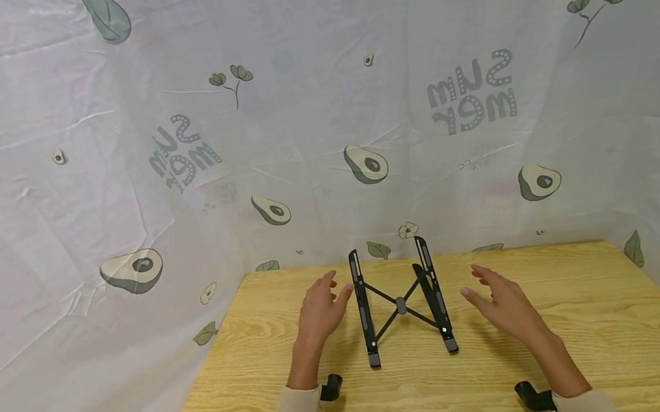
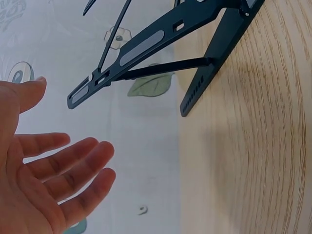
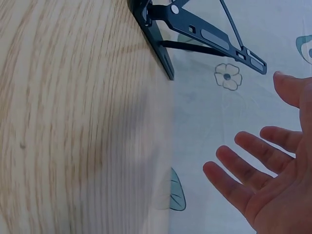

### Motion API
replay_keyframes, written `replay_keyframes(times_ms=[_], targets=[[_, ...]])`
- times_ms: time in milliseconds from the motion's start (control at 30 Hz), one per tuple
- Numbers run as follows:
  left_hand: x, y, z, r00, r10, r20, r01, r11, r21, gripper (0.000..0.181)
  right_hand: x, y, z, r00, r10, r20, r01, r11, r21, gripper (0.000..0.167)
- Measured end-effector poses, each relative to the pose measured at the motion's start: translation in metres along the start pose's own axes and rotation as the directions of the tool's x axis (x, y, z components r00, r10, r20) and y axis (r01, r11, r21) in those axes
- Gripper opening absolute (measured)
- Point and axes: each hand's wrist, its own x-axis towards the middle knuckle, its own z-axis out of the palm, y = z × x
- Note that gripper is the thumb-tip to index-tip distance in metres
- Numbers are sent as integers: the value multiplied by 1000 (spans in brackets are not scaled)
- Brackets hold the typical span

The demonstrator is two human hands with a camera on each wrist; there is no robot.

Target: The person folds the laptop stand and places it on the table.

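Folding laptop stand: black, unfolded, with grey pads on its rails; it stands on the counter at lower centre of the head view, an X-shaped brace [image 1: 400, 306] spanning its two sides.
Raised rails: sloping up from the counter [image 1: 580, 302], with struts to the base bars, along the top of both wrist views.
Left hand [image 1: 321, 308]: just left of the stand, fingers parted and slightly bent, thumb well apart; it holds nothing.
Right hand [image 1: 502, 305]: lower right of centre, beyond the stand's right rail, fingers spread loosely, thumb apart; likewise free of any object.
Contact: none evident; a gap shows between the right hand and the stand, a narrower one at the left thumb.
Step in hand: judged a pause or approach, the palms flanking an already unfolded stand.
Next move: any grip would call for both hands to come inward evenly and take opposite rails, clear of the pivots.
Strut seating: whether each strut sits fully in its slot is hard to tell from these angles.
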Motion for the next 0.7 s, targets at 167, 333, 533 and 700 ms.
replay_keyframes(times_ms=[167,333,533,700], targets=[[2,1,5,1000,13,-2,-13,1000,-4,61,4,3,7,1000,-15,-6,16,999,35,72],[2,2,9,1000,3,10,-3,1000,-16,62,8,3,15,999,-32,-15,33,997,74,68],[2,0,11,999,-2,51,5,999,-41,63,13,1,26,998,-61,-30,64,991,115,61],[2,-5,11,995,21,94,-18,999,-34,62,17,-1,34,997,-73,-23,76,985,156,59]])
